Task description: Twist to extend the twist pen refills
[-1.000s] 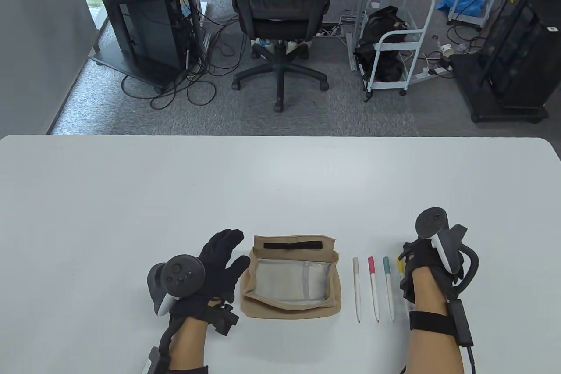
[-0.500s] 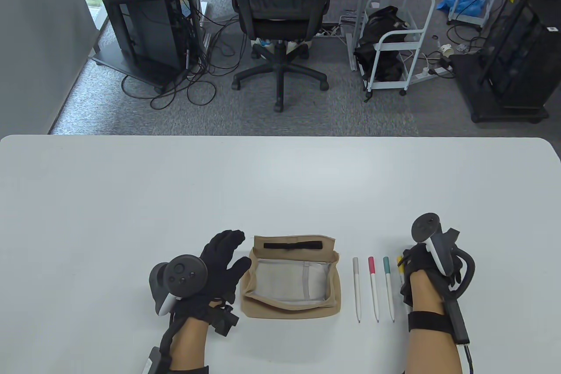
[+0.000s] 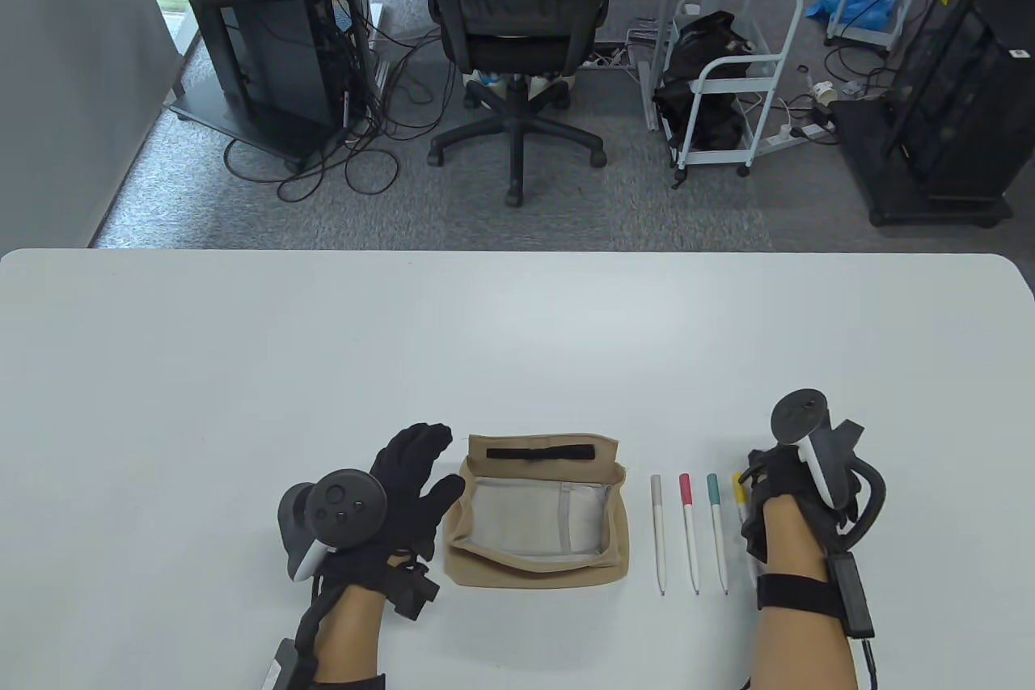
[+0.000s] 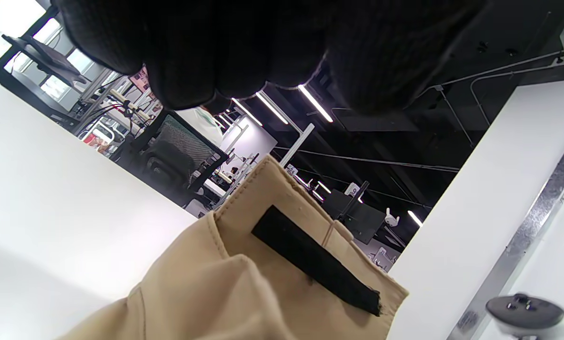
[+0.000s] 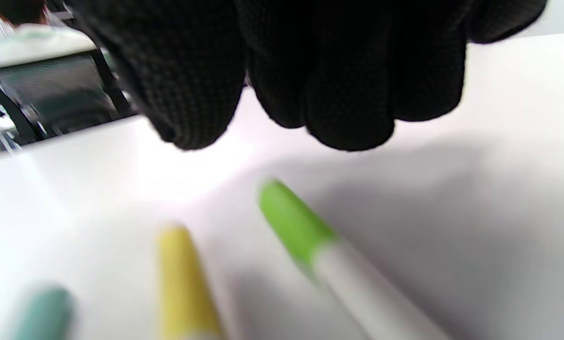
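Table (image 3: 517, 334) with 5 twist pens near its front edge, right of an open tan pouch (image 3: 537, 514): grey pen (image 3: 659, 532), red pen (image 3: 689, 530), teal pen (image 3: 716, 530), yellow pen (image 3: 739, 497), and a green pen (image 5: 310, 236) seen only in the right wrist view. Left hand (image 3: 408, 488) lies spread and empty, just beside the pouch. Right hand (image 3: 780, 484) hovers over the yellow and green pens; whether it grips either cannot be told. All pens lie flat, so twisting appears not yet begun; whether any refill is already extended cannot be judged.
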Demonstrator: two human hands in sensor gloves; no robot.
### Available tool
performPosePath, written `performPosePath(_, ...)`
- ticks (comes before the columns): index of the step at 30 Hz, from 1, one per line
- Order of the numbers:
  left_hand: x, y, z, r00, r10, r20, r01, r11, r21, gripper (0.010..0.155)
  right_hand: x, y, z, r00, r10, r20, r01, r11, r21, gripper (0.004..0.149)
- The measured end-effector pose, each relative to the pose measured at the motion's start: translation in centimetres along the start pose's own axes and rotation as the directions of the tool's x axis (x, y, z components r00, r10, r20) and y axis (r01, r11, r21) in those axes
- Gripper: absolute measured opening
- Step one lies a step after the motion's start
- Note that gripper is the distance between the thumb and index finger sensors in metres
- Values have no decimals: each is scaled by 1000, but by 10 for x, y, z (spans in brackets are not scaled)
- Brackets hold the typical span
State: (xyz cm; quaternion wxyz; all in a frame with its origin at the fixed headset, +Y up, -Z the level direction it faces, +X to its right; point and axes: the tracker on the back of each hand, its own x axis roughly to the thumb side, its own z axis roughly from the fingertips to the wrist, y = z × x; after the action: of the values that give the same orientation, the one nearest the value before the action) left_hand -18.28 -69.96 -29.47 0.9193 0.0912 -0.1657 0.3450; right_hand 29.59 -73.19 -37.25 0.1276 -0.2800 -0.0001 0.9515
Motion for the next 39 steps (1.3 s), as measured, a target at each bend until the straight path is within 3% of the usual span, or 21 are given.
performPosePath(5,17,8,-4,997,-61,48,60,998,22,72,25,-53,30,988,-85,129,100,989,-112,60)
performPosePath(10,37,27,-4,978,-180,100,175,983,62,75,47,-105,79,937,-132,325,216,947,-239,60)
performPosePath(12,43,33,-1,966,-233,113,226,972,65,79,51,-117,97,891,-143,431,280,921,-272,60)
performPosePath(15,50,39,10,928,-347,136,334,937,106,81,57,-126,124,764,-164,624,392,887,-246,60)
performPosePath(20,50,40,26,898,-415,149,400,909,119,84,58,-122,155,657,-79,749,388,888,-247,63)
performPosePath(27,43,28,43,866,-474,155,469,880,70,90,51,-93,172,583,36,812,312,913,-264,62)
performPosePath(39,22,6,55,882,-450,142,465,880,-100,96,51,-39,169,565,134,814,52,979,-198,80)
